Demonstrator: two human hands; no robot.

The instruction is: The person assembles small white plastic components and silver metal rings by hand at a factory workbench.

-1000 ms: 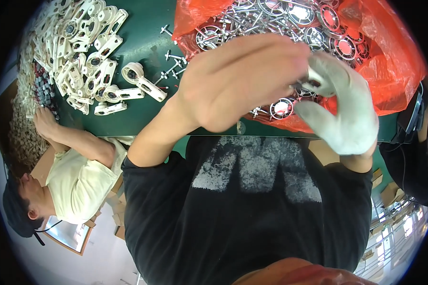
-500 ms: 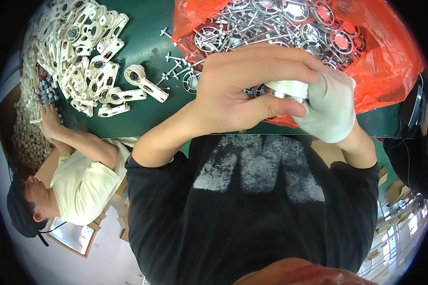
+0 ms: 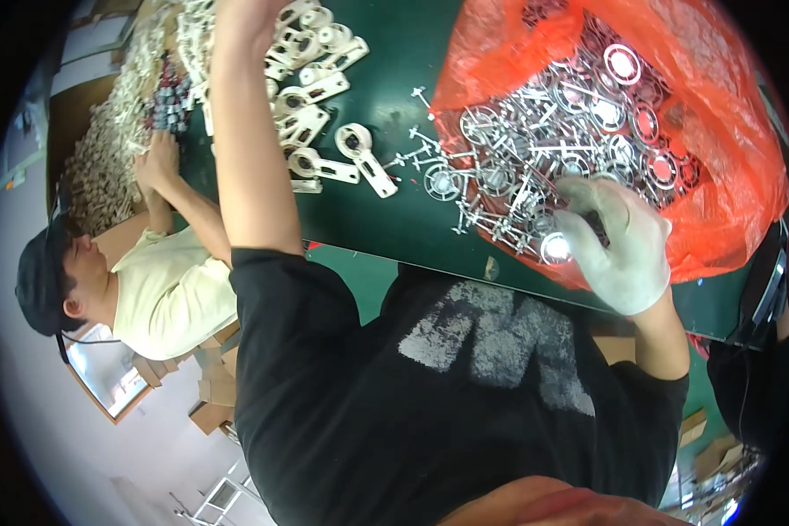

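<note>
My left arm stretches far ahead over the pile of cream plastic fan-like housings [image 3: 311, 96]. My left hand [image 3: 247, 22] is cut off by the upper edge of the picture, so its fingers are hidden. At the right my right hand [image 3: 627, 250], in a white glove, reaches into the heap of silver round grilles and sprues [image 3: 535, 149]. Its thumb and fingers are curved but apart, with nothing plainly held between them. A shiny silver disc [image 3: 555, 247] lies by the thumb tip. One cream housing [image 3: 366, 158] lies a little apart from its pile.
The silver parts lie in and spill from an open red plastic bag [image 3: 736, 202] on the green table [image 3: 359, 215]. To the left a co-worker [image 3: 171, 294] in a pale yellow shirt has hands at a heap of small parts [image 3: 105, 158].
My hands have parted from the cream and silver piece they held together. The left has swung far ahead and left; the right has dropped onto the silver parts. The view has turned.
</note>
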